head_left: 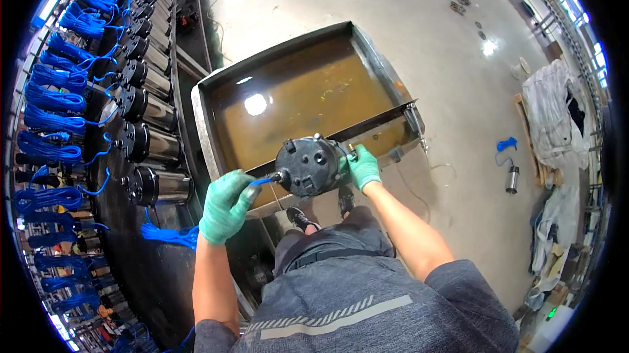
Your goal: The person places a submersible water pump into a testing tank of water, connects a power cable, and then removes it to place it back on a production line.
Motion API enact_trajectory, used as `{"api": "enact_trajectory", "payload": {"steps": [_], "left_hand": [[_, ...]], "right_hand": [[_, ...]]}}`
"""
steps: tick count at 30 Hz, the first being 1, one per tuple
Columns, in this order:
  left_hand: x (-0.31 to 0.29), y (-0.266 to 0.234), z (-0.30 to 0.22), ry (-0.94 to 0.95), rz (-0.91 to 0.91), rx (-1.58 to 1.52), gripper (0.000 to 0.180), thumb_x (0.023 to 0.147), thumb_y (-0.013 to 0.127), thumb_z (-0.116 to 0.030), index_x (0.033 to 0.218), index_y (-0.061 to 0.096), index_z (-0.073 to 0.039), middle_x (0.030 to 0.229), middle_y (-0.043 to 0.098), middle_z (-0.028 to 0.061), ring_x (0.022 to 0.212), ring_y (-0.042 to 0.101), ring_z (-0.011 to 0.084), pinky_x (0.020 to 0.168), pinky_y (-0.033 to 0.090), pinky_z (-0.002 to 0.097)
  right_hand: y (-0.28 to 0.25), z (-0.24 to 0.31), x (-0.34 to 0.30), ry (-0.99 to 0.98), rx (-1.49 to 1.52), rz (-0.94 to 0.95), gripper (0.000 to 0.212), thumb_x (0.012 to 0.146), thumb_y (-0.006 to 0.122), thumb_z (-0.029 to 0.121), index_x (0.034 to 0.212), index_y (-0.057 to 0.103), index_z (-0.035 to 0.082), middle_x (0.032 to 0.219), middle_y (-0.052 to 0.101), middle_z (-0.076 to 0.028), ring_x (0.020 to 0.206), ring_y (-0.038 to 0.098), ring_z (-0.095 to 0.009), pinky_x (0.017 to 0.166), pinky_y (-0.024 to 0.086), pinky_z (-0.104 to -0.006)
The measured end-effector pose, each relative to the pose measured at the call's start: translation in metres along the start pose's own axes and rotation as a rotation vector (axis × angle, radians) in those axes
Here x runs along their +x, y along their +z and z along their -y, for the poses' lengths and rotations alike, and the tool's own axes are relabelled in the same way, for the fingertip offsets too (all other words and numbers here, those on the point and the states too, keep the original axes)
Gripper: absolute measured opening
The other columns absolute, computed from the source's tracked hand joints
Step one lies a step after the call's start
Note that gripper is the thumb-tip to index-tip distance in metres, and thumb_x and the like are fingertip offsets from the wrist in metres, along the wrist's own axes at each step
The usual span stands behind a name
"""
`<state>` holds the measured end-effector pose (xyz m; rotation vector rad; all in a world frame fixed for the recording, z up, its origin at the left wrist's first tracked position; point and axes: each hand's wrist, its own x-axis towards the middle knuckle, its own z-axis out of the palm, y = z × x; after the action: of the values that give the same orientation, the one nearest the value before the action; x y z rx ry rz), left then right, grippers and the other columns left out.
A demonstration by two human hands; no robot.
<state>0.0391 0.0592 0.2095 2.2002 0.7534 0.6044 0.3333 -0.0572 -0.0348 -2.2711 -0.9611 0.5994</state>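
A submersible pump [305,168], its round black end cap facing up, is held over the near edge of a metal water tank [203,117]. My right hand [364,168], in a green glove, grips the pump's right side, near a small metal fitting. At the pump's left, my green-gloved left hand [226,207] is closed on a blue cable [261,182] that enters the cap. A blue cable bundle [171,235] lies just left of that hand. The pump's lower body is mostly hidden beneath its cap.
Brownish water [295,91] fills the tank. Along my left, steel pumps [164,184] lie in a row on a dark bench [141,274], with coiled blue cables [52,146] beyond. A small pump [512,180] stands on the floor to the right, near a pallet [534,140] with pale wrapping.
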Motion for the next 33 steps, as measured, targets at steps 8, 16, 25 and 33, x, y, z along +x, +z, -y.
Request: {"api": "enact_trajectory", "payload": {"steps": [8, 16, 25, 33], "left_hand": [[0.034, 0.017, -0.018, -0.033, 0.031, -0.066, 0.022, 0.095, 0.068, -0.023, 0.094, 0.069, -0.001, 0.076, 0.062, 0.0138, 0.066, 0.06, 0.0295, 0.062, 0.047, 0.0367], [0.019, 0.023, -0.003, -0.101, 0.071, -0.193, 0.031, 0.099, 0.065, -0.029, 0.096, 0.068, 0.001, 0.075, 0.064, 0.0094, 0.066, 0.06, 0.019, 0.063, 0.047, 0.032], [0.02, 0.027, -0.008, -0.022, -0.015, -0.142, 0.033, 0.095, 0.07, -0.026, 0.116, 0.064, 0.0, 0.096, 0.066, 0.0123, 0.084, 0.064, 0.0194, 0.075, 0.052, 0.0311], [0.039, 0.029, -0.038, 0.363, -0.06, 0.312, 0.034, 0.078, 0.08, -0.015, 0.108, 0.067, -0.008, 0.113, 0.067, 0.009, 0.122, 0.059, 0.0338, 0.113, 0.037, 0.0539]], "right_hand": [[-0.014, -0.005, -0.009, -0.059, -0.069, 0.154, 0.022, 0.089, 0.065, 0.02, 0.104, 0.062, 0.004, 0.101, 0.065, -0.026, 0.096, 0.065, -0.046, 0.082, 0.053, -0.0499], [-0.129, 0.0, -0.036, -0.18, 0.267, 0.073, 0.026, 0.096, 0.068, 0.019, 0.116, 0.067, 0.003, 0.095, 0.06, -0.01, 0.079, 0.062, -0.021, 0.072, 0.051, -0.036], [-0.236, 0.148, -0.057, -0.114, 0.549, 0.321, 0.031, 0.093, 0.067, 0.002, 0.123, 0.059, 0.003, 0.094, 0.058, -0.005, 0.078, 0.064, -0.013, 0.073, 0.056, -0.0277], [-0.226, 0.178, -0.048, -0.301, 0.332, 0.369, 0.024, 0.094, 0.064, 0.0, 0.117, 0.058, 0.004, 0.102, 0.064, -0.01, 0.091, 0.068, -0.018, 0.081, 0.055, -0.032]]}}
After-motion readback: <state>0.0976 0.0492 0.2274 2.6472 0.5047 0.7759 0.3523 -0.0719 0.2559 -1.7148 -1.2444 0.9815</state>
